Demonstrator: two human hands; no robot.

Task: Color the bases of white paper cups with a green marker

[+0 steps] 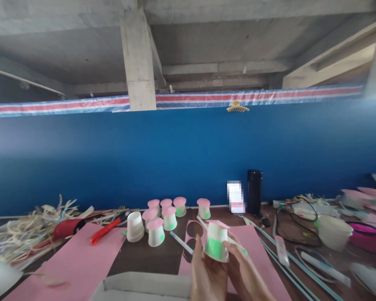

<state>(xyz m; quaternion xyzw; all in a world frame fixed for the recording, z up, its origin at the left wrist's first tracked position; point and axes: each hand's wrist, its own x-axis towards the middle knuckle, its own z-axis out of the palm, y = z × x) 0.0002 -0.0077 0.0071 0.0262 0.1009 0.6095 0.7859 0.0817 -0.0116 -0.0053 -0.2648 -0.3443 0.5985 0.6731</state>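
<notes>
An upside-down paper cup (215, 244) with a green-coloured band and a pink paper disc on top is between my two hands, above a pink sheet (253, 251). My left hand (203, 265) supports its left side and underside, thumb raised along the wall. On the other side, my right hand (242, 265) has its fingers against the cup's right edge. A white pen-like stick with a green end (245, 251) shows by the right fingers; I cannot tell whether they hold it. Several similar pink-topped cups (156, 232) stand upside down behind, near plain white stacked cups (135, 227).
A marker (181, 242) lies left of my hands, and a white box edge (144, 282) sits in front. Red-handled scissors (105, 231) rest on another pink sheet (72, 263). At the back stand a black bottle (255, 192) and a blurred phone-like screen (236, 196). Shredded strips (40, 230) pile up left.
</notes>
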